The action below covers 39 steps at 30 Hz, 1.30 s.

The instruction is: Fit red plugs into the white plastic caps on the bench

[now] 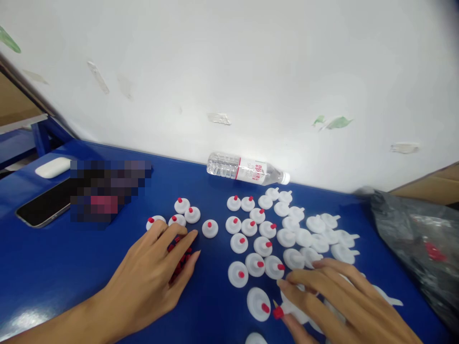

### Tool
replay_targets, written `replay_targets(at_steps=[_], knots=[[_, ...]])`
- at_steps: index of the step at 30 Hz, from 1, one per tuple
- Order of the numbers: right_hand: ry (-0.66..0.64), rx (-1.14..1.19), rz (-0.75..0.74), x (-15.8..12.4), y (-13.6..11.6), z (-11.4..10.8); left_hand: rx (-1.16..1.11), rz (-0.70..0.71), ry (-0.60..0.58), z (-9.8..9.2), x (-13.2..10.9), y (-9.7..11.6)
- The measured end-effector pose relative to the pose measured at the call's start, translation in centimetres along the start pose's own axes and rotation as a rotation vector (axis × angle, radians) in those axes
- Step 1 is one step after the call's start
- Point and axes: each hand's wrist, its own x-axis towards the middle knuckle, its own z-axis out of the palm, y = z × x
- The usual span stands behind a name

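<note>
My left hand rests over a small heap of red caps, its fingers curved down and its thumb apart from the forefinger. Part of that heap is hidden under the hand. At the lower right, my right hand pinches a white funnel-shaped disc, whose narrow stem carries a red cap. Several white discs with red-capped stems stand on the table between the hands. Beside and beyond the right hand lie several uncapped white discs, partly overlapping.
A water bottle lies on its side along the white wall. On the left of the blue table are a phone, a white case and a blurred-out patch. A dark plastic bag sits at the right edge.
</note>
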Motion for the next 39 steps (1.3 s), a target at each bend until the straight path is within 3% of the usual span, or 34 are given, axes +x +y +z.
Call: replay_targets(at_steps=[6, 11, 17, 25, 31, 39], knots=[[-0.053, 0.056, 0.023, -0.2, 0.2, 0.4, -0.006, -0.003, -0.002, 0.0, 0.2, -0.1], [0.008, 0.023, -0.011, -0.1, 0.0, 0.5, 0.005, 0.001, -0.007, 0.0, 0.3, -0.3], [-0.141, -0.027, -0.062, -1.0, 0.4, 0.9, 0.028, 0.02, -0.011, 0.2, 0.2, -0.3], [-0.096, 0.024, -0.013, -0.9, -0.2, 1.3, -0.066, 0.006, -0.028, 0.0, 0.1, 0.0], [-0.098, 0.012, 0.001, -0.1, -0.1, 0.3, -0.11, 0.014, -0.052, 0.0, 0.2, 0.0], [-0.216, -0.073, 0.067, 0.0, 1.3, -0.8, -0.13, 0.057, -0.041, 0.1, 0.2, 0.2]])
